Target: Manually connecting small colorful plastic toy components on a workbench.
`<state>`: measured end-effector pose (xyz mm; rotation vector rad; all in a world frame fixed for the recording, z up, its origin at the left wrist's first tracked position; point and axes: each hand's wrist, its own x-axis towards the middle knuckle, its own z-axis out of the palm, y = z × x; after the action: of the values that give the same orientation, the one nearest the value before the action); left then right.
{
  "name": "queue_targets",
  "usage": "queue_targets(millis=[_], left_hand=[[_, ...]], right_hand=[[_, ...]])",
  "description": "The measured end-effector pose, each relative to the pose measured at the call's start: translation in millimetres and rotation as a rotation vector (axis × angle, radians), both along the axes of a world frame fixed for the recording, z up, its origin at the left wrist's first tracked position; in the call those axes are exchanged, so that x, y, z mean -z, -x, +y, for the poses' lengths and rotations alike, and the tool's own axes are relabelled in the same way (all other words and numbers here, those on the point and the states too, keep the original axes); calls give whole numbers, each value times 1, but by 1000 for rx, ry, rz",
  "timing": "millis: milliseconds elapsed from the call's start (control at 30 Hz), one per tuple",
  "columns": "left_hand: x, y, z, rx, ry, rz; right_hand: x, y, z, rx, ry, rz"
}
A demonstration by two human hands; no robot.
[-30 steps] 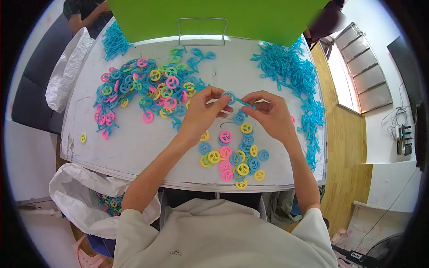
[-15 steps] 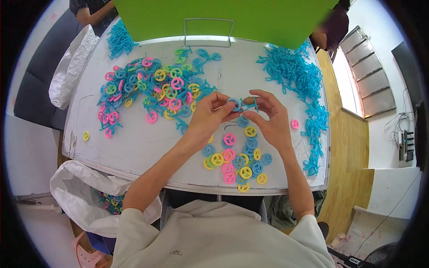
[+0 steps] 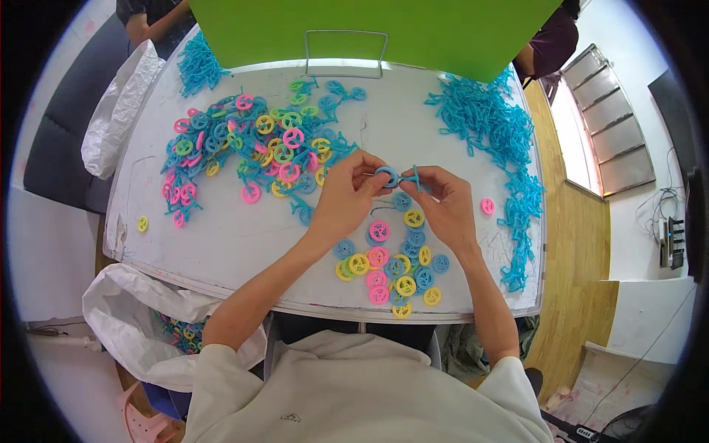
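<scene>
My left hand (image 3: 351, 188) pinches a blue plastic wheel (image 3: 387, 176) between thumb and fingers, above the middle of the table. Right beside it, my right hand (image 3: 444, 203) is closed on a small teal plastic fork-shaped part (image 3: 415, 179). The part's end meets the wheel; whether the two are joined I cannot tell, since fingertips cover the contact. Below my hands lie loose wheels in pink (image 3: 378, 256), yellow (image 3: 405, 285) and blue (image 3: 424, 277). A lone pink wheel (image 3: 487, 206) rests to the right of my right hand.
Teal parts with wheels attached form a heap (image 3: 221, 144) at left. Loose teal parts (image 3: 487, 122) spread down the right side. A green panel (image 3: 384, 29) with a wire stand closes off the back. A white sack (image 3: 122, 295) sits by the near left edge. Two other people are partly visible behind.
My right fingers have closed in around the teal part, which has turned and moved slightly left toward the wheel. My left hand has hardly moved.
</scene>
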<state>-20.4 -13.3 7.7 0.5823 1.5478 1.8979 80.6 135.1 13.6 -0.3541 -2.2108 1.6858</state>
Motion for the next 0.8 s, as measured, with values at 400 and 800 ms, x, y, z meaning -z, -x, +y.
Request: queue_targets(millis=[400, 800], left_hand=[[8, -6, 0, -89, 110, 265], [1, -11, 2, -138, 161, 252]], right_hand=[[6, 1, -10, -2, -117, -48], [14, 3, -20, 35, 67, 72]])
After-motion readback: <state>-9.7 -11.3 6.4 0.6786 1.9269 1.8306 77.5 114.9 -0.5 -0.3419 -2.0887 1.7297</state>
